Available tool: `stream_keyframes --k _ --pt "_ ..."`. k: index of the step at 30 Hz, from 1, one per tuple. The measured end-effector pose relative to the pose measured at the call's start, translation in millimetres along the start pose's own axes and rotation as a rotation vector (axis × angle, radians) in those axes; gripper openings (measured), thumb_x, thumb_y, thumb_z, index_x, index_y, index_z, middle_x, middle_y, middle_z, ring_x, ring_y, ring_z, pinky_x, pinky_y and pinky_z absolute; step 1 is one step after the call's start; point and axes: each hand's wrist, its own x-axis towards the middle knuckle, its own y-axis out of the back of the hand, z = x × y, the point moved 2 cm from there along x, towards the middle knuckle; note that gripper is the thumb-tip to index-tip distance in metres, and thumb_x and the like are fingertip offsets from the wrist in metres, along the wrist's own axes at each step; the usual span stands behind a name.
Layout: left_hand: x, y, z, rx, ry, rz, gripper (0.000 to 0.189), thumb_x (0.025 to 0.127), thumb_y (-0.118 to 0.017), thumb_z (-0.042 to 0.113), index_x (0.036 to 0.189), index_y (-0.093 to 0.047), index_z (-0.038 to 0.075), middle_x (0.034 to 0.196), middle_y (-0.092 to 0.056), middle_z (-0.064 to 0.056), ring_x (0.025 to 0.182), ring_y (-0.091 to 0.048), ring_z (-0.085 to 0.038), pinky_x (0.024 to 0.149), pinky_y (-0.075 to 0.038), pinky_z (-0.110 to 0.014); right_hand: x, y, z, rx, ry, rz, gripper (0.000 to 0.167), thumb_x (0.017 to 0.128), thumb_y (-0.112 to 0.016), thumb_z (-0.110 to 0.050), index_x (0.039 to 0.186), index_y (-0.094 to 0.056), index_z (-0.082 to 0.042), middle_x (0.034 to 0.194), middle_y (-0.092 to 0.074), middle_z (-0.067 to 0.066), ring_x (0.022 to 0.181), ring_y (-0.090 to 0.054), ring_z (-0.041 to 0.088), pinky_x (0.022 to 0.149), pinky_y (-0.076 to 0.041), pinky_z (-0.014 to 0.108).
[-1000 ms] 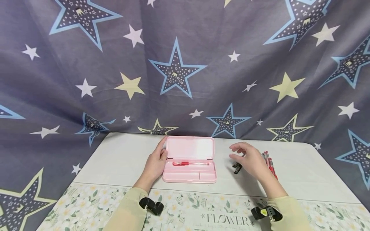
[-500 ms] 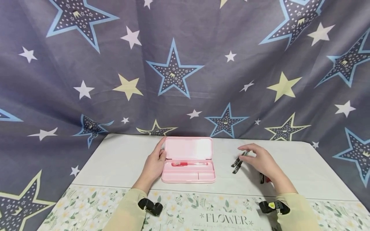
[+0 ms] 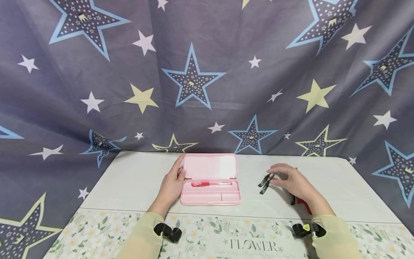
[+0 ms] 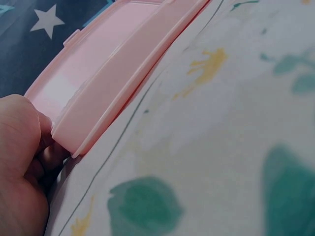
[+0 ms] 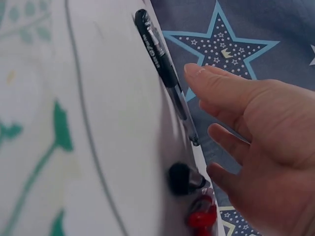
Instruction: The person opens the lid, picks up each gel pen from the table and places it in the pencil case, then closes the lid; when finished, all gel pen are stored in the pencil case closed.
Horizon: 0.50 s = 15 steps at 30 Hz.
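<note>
A pink pencil case [image 3: 210, 198] lies with its lid raised on the white tabletop. Inside its back compartment is a red gel pen [image 3: 211, 184]; the front compartments hold nothing. My left hand [image 3: 173, 185] grips the case's left side, index finger along the lid's edge; the left wrist view shows the thumb at the corner and the other fingers curled below. My right hand [image 3: 294, 181] hovers at two black gel pens [image 3: 264, 187], thumb and fingers apart with nothing between them. In the right wrist view, one black pen [image 5: 160, 56] lies just off the fingertips.
Under the right wrist lie another black pen [image 3: 292, 199] and red pens [image 3: 304, 205], partly hidden by the hand. A floral cloth [image 3: 200, 230] covers the table's front. A dark star-printed curtain [image 3: 129, 126] hangs behind the table's back edge.
My right hand has shifted a little right and now sits lower, closer to the black pens. The left hand stays at the case. The head view has turned slightly.
</note>
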Motion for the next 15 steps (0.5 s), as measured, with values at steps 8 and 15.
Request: stream_keyframes --k 8,15 --pt "0.0 -0.1 0.0 0.008 -0.009 0.003 0.063 0.116 -0.052 0.012 0.175 -0.035 0.027 0.091 -0.059 -0.003 0.085 -0.056 -0.024 0.087 -0.044 -0.046 -0.6 -1.7 7.7 -0.004 -0.051 -0.049 0.045 0.099 -0.085 -0.016 0.140 -0.075 -0.003 0.163 -0.047 0.030 0.157 -0.030 0.055 0.123 -0.004 0.079" --pt "-0.2 -0.5 1.2 0.001 -0.009 0.009 0.065 0.116 -0.053 0.012 0.175 -0.035 0.031 0.090 -0.059 -0.003 0.086 -0.056 -0.025 0.088 -0.044 -0.046 -0.8 -4.4 10.8 -0.023 -0.062 -0.051 0.039 0.098 -0.086 -0.014 0.135 -0.077 -0.004 0.162 -0.049 0.027 0.157 -0.032 0.053 0.122 -0.015 0.078"
